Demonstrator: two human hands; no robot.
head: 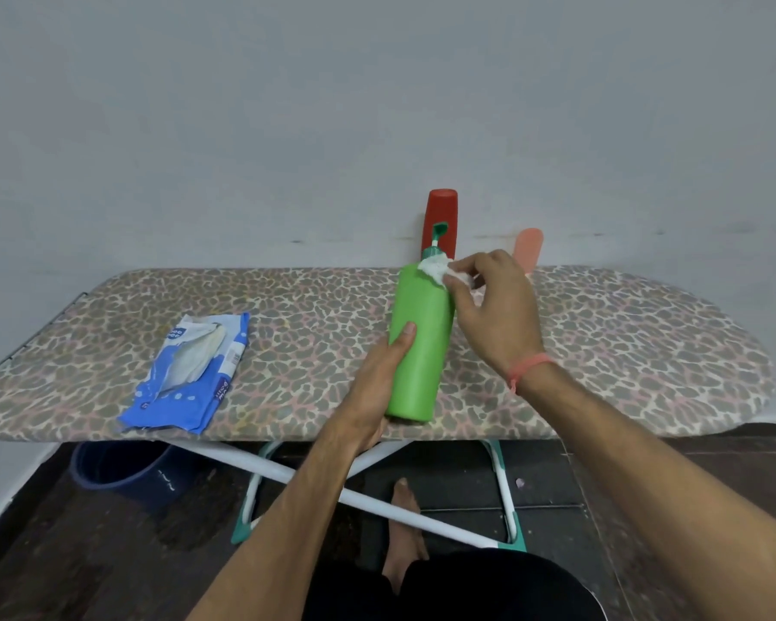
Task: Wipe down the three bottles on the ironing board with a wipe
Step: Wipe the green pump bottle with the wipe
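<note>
at the middle of the ironing board (646, 333): wiping the first of three bottles.
green bottle (415, 347) tilted, gripped low by left hand (377, 378), fingers curled round its body; wipe (435, 268) pinched in right hand (493, 307), pressed to the shoulder under the pump. red bottle (442, 221) and pink bottle (528, 248) upright behind, apparently untouched. next, likely: strokes down the body, bottle turned, then set down.

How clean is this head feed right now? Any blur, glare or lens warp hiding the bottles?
Head view: soft, even light and no glare; the wide lens bows the ironing board edges. The green bottle is sharp in the left hand; the right hand with the wipe is slightly soft and half hides the pink bottle; the red bottle is clear.
</note>
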